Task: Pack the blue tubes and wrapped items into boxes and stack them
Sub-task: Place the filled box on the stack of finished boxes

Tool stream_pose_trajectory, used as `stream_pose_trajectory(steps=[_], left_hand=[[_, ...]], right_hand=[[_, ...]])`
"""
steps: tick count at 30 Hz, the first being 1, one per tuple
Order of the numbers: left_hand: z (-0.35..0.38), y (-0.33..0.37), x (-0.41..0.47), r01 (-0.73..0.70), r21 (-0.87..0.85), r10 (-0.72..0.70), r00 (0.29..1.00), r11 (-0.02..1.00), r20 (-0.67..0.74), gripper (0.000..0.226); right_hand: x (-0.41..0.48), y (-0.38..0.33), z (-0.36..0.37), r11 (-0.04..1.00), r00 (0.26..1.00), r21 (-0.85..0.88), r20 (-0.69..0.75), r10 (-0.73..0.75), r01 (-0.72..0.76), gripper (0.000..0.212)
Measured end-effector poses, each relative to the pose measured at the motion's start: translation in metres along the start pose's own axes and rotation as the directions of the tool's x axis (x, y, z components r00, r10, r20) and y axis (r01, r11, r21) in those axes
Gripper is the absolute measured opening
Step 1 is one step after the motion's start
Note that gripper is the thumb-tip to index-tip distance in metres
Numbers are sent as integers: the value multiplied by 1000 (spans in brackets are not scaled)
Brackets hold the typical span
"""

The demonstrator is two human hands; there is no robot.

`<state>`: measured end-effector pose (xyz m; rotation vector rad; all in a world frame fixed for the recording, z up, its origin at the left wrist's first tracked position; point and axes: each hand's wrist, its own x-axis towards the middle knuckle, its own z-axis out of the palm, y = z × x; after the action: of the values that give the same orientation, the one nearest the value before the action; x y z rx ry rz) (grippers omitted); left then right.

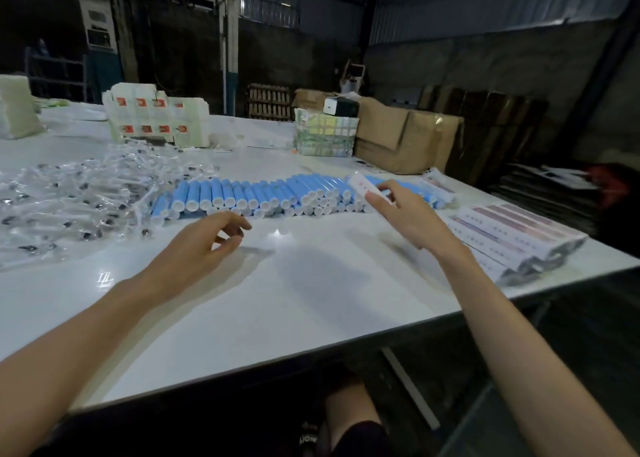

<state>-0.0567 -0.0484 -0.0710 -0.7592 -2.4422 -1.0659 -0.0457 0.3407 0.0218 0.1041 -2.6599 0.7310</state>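
Tubes (263,193) of blue plastic with white caps lay in a long heaped row across the middle of the glossy white table (277,301), their capped ends turned toward the person. The right hand (405,217) was raised over the right end of that row, thumb and fingers pinching a slim white carton (363,186) with small red marks, which angled up and away from the palm. The left hand (204,245) hovered above the bare tabletop just in front of the row's middle, fingers loosely curled and gripping nothing, its shadow on the surface beneath. To the left of the tubes sprawled a loose pile of clear-wrapped items (69,193), small dark pieces showing through the crinkled film, the pile's edge reaching the row's left end. Near the table's right edge lay a stack of flattened printed cartons (512,235), white with reddish bands, in clear film. Farther back stood a block of stacked white boxes (156,117) with orange-red labels, a film-wrapped bundle of pastel packs (325,134), and brown cardboard boxes (398,134) by the far right corner.
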Motion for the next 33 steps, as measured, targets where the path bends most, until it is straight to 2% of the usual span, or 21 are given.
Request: stream_pose_trajectory(steps=[3, 5, 8, 11, 13, 27, 29, 33], left_hand=[[1, 3, 0, -47, 25, 47, 999, 999, 4, 19], [0, 4, 0, -60, 32, 60, 998, 998, 3, 21], [-1, 6, -2, -63, 41, 62, 998, 997, 19, 22], [-1, 6, -2, -66, 42, 64, 997, 997, 33, 22], [-2, 7, -2, -71, 45, 69, 997, 996, 37, 22], [-5, -1, -3, -59, 101, 53, 997, 993, 63, 32], [-5, 0, -3, -53, 106, 47, 997, 993, 53, 31], [-5, 4, -4, -3, 138, 5, 1000, 990, -10, 21]], right_hand=[[-15, 41, -7, 944, 996, -319, -10, 91, -89, 47], [-28, 63, -1, 879, 995, -468, -20, 99, -97, 45], [-42, 84, 10, 753, 995, -650, -81, 63, -101, 46], [-45, 95, 18, 561, 995, -821, -86, 59, -104, 39], [-44, 97, 20, 522, 993, -845, -91, 77, -118, 36], [-47, 93, 33, 527, 982, -830, -177, 60, -182, 33], [-40, 80, 36, 589, 984, -794, -179, 10, -150, 34], [-14, 23, 61, 802, 983, -597, -145, -112, 3, 32]])
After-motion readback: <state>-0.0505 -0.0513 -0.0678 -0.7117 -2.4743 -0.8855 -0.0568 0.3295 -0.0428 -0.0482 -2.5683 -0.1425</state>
